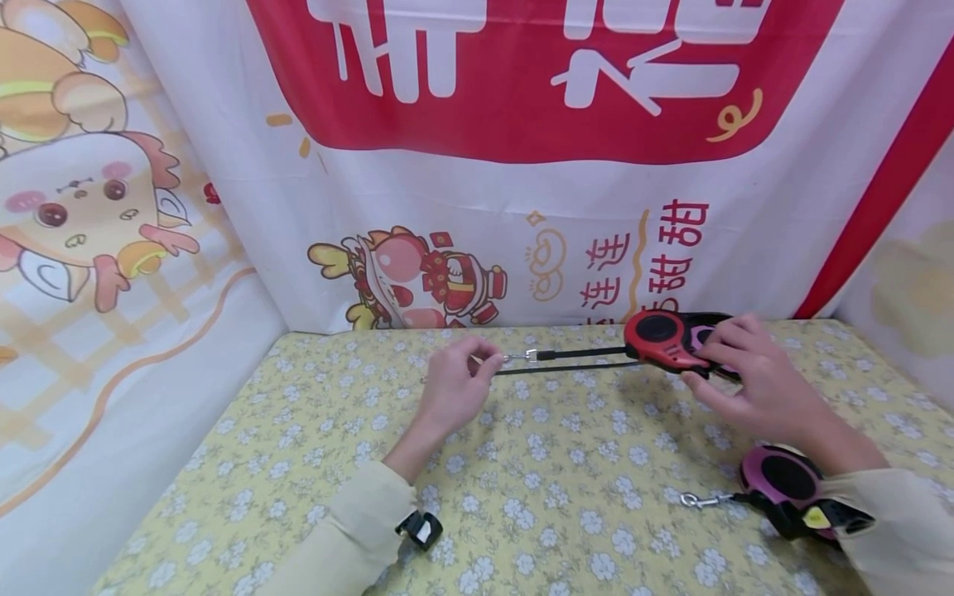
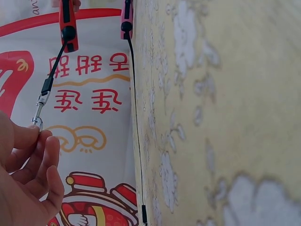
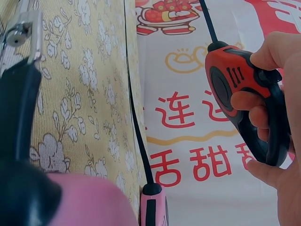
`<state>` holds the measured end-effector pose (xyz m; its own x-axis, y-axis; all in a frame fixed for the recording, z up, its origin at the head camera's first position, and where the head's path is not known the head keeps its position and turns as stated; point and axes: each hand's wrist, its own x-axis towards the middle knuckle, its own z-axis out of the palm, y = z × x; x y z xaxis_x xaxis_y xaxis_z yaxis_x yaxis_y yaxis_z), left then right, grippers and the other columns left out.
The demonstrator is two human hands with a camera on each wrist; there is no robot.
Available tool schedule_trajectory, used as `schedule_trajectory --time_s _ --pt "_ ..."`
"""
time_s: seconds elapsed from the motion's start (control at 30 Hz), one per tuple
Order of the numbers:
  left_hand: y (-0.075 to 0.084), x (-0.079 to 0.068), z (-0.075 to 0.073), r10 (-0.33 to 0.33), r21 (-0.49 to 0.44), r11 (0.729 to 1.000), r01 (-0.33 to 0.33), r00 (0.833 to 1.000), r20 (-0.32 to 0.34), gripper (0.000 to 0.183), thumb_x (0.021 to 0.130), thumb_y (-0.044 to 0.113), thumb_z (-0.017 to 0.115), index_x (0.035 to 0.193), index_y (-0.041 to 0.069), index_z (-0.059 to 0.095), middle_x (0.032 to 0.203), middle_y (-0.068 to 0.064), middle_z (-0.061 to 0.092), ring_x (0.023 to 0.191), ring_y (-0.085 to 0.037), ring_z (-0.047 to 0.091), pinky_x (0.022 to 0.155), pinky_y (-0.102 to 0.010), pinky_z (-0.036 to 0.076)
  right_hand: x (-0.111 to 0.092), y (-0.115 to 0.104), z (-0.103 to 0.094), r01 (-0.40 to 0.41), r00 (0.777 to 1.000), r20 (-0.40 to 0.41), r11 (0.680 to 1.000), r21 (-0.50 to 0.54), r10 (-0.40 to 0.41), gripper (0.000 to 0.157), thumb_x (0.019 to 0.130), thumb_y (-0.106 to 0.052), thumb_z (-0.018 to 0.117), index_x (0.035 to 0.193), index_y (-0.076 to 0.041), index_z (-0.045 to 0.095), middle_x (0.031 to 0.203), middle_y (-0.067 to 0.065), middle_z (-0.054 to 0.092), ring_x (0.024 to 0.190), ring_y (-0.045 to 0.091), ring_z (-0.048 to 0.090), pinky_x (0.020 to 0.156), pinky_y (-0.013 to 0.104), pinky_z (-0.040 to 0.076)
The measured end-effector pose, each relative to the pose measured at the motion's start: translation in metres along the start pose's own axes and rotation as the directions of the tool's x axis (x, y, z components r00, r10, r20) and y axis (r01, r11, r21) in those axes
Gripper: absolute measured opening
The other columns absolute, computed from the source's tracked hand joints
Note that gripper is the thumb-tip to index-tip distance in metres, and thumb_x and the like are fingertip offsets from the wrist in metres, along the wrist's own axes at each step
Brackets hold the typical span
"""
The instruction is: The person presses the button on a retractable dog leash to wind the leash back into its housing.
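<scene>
A red and black retractable dog leash (image 1: 657, 341) is held up above the far part of the table by my right hand (image 1: 768, 385). In the right wrist view, the fingers curl through and around its black handle (image 3: 277, 127). My left hand (image 1: 458, 381) pinches the metal clip (image 2: 38, 115) at the end of its black strap (image 1: 581, 353), which stretches straight between both hands. Behind the red leash lies a pink leash (image 3: 154, 207), its thin black cord (image 3: 134, 103) drawn out along the table. The red leash and right hand partly hide it in the head view.
Another pink and black leash (image 1: 782, 476) lies at the near right, beside the right sleeve, its silver clip (image 1: 704, 500) pointing left. A yellow floral cloth (image 1: 537, 497) covers the table. Printed fabric (image 1: 477, 190) hangs along the back and sides.
</scene>
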<state>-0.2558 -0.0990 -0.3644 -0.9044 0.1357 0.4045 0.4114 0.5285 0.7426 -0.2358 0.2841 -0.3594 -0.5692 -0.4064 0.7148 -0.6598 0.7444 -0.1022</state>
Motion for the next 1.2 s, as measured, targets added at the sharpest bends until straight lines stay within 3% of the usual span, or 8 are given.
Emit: schedule_trajectory --time_s 0.33,0.63,0.8,0.97,1.07,1.2 --pt "0.005 -0.002 0.002 -0.006 -0.016 1.000 0.007 1.000 0.015 0.007 0.101 0.014 0.071 0.106 0.010 0.075 0.097 -0.003 0.075 0.076 -0.011 0.063 0.065 -0.023 0.055 0.004 -0.007 0.001 0.025 1.000 0.009 1.000 0.016 -0.025 0.026 0.068 -0.011 0.087 0.092 -0.005 0.078 0.095 0.004 0.065 0.100 0.019 0.044 0.082 0.032 0.036" --pt "0.010 -0.005 0.003 0.037 -0.027 0.999 -0.036 0.999 0.026 0.008 0.102 0.013 0.070 0.106 0.008 0.075 0.098 -0.005 0.076 0.077 -0.010 0.065 0.068 -0.023 0.056 0.004 -0.012 0.004 0.035 0.999 0.007 0.999 0.027 -0.036 0.027 0.069 -0.012 0.088 0.094 -0.006 0.079 0.100 0.005 0.067 0.103 0.021 0.046 0.083 0.033 0.037" --pt "0.013 -0.005 0.003 0.028 -0.047 0.999 -0.026 0.999 0.040 0.010 0.102 0.014 0.070 0.108 0.008 0.075 0.099 -0.005 0.075 0.079 -0.011 0.066 0.069 -0.024 0.056 0.006 -0.014 0.003 0.086 0.996 -0.004 0.994 0.062 -0.086 0.022 0.084 -0.024 0.083 0.094 -0.005 0.078 0.102 0.007 0.066 0.104 0.023 0.047 0.086 0.035 0.036" --pt "0.015 -0.006 0.004 0.012 -0.050 0.999 -0.009 0.999 0.052 0.010 0.102 0.016 0.070 0.108 0.010 0.075 0.099 -0.003 0.075 0.079 -0.011 0.065 0.069 -0.023 0.056 0.008 -0.016 0.004 0.120 0.993 -0.015 0.991 0.064 -0.120 0.049 0.102 -0.051 0.064 0.093 -0.005 0.077 0.102 0.008 0.065 0.103 0.024 0.048 0.085 0.034 0.038" --pt "0.017 -0.007 0.004 0.005 -0.053 0.999 -0.001 0.998 0.061 0.010 0.102 0.016 0.070 0.108 0.010 0.075 0.098 -0.003 0.075 0.079 -0.011 0.065 0.068 -0.023 0.056 0.009 -0.019 0.005 0.124 0.992 -0.017 0.990 0.064 -0.123 0.054 0.104 -0.056 0.058 0.092 -0.007 0.077 0.100 0.005 0.065 0.102 0.023 0.047 0.084 0.032 0.038" --pt "0.018 -0.008 0.004 0.006 -0.056 0.998 -0.002 0.997 0.075 0.008 0.102 0.015 0.070 0.107 0.010 0.074 0.098 -0.003 0.074 0.078 -0.011 0.065 0.067 -0.023 0.056 0.011 -0.023 0.005 0.121 0.993 -0.017 0.989 0.087 -0.120 0.037 0.100 -0.044 0.069 0.090 -0.009 0.076 0.097 0.000 0.064 0.102 0.021 0.047 0.083 0.031 0.037"
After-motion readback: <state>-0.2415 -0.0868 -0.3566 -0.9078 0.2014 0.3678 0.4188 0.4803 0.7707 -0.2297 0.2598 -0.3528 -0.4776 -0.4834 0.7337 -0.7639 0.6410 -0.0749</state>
